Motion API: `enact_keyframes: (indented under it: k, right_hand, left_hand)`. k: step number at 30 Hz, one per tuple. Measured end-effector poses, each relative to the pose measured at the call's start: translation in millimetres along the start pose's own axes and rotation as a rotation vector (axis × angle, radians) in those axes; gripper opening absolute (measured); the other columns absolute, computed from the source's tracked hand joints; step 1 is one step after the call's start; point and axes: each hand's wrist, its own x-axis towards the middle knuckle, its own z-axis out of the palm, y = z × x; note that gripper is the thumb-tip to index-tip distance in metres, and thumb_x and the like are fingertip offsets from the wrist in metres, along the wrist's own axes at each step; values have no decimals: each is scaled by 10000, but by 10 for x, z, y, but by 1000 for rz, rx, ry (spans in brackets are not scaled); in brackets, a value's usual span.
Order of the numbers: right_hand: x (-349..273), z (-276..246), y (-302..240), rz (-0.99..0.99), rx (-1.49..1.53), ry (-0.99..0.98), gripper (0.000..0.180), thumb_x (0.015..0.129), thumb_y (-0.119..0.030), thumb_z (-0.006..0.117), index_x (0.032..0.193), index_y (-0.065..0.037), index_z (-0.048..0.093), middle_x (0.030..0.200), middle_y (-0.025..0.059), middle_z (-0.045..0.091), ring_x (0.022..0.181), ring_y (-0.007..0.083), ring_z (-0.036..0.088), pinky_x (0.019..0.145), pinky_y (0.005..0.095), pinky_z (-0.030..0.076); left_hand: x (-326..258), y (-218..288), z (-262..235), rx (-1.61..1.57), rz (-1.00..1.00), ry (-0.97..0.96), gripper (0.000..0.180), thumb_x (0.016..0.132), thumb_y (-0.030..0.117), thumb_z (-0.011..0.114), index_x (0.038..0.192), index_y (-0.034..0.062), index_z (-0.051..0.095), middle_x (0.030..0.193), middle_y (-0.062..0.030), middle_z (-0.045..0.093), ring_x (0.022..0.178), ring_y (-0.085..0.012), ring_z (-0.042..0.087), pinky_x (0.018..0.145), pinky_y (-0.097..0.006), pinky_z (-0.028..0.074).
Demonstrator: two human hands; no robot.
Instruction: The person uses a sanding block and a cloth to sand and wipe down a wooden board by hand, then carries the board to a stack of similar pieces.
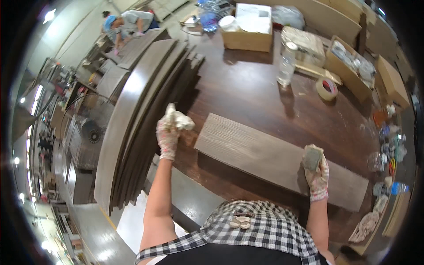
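Note:
A long grey-brown wood-grain board (251, 148) lies slantwise on the dark, glossy tabletop in front of me. My right hand (316, 176), in a patterned work glove, is closed round a grey-green block (312, 158), like a sanding sponge, over the board's right part. I cannot tell whether the block touches the board. Left of the board, my gloved left hand (168, 137) grips a crumpled white cloth (179, 120), held up beside a tall stack of similar boards (132, 115).
Across the table stand an open carton (247, 40), a clear bottle (287, 64), a tape roll (327, 89) and a carton of plastic-wrapped things (349, 66). Several bottles line the right edge, near a bundled cloth (370, 223). A person in a blue cap (128, 24) bends over boards at far left.

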Motion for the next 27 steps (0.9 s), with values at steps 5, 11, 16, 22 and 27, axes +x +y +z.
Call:
enact_keyframes:
  k: [5,11,16,22,27]
  right_hand:
    - [45,61,-37,76,11,-21,489,835,-211,595,1233,33,447,1219,153,515,1109,246,521,947,407,438]
    - [-6,21,-77,29,-51,-23,499,827,-207,611,1238,24,446,1194,134,533,1089,240,527,943,382,437]
    - [-332,-317,-557,-301,-114,368,386,867,-215,561,1207,-46,493,1195,83,543,1086,199,523,906,351,438]
    - [-951,-1109,-1462,-778,-558,937,366,897,-193,497,1238,-61,473,1200,61,528,1064,164,513,878,313,425]
    - [-1000,-1643,-1910,-803,-855,1089,479,910,-169,494,1332,3,347,1329,112,408,1203,203,405,1004,313,329]
  left_hand:
    - [-334,592,263,-618,-330,-42,162,902,117,502,994,6,576,925,-80,590,719,-129,590,608,-227,505]
    - [-974,2287,807,-264,779,-452,450,593,156,688,1028,87,596,968,-112,620,942,-299,596,793,-423,479]
    - [-639,1317,791,-639,-154,-344,311,779,168,642,1070,67,595,1013,-97,625,901,-216,620,803,-320,513]
    - [-112,726,438,175,258,-274,357,839,316,599,1046,25,590,934,-146,627,895,-325,598,772,-382,469]
    - [-45,591,606,-23,32,-290,301,816,311,624,977,57,619,857,-136,635,779,-297,619,703,-371,475]
